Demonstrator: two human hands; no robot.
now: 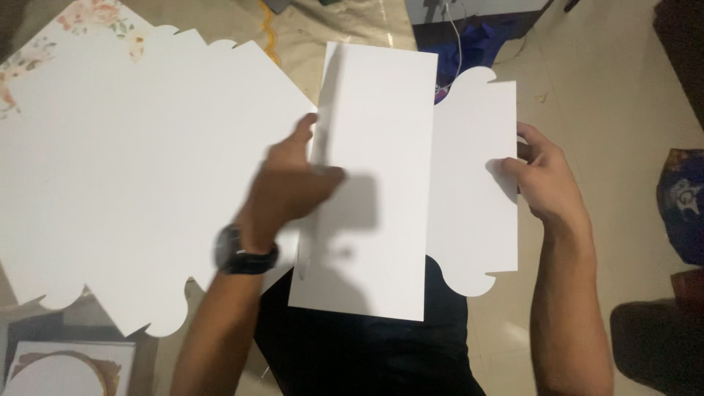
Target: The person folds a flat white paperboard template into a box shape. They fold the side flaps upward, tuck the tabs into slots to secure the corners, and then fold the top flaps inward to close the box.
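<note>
I hold a white card sheet [396,198] with scalloped corners up in front of me, partly folded, one panel overlapping the other. My left hand [290,187], with a black watch on the wrist, grips the folded panel's left edge, thumb on top. My right hand [543,176] pinches the sheet's right edge, thumb on its face.
A stack of large white scalloped card sheets [125,183] lies on the floor at the left, over a floral-printed sheet [95,18]. A card with a gold-rimmed circle [62,367] sits at the bottom left. Blue fabric [477,40] and a cable lie beyond. A blue bag [686,205] is at the right.
</note>
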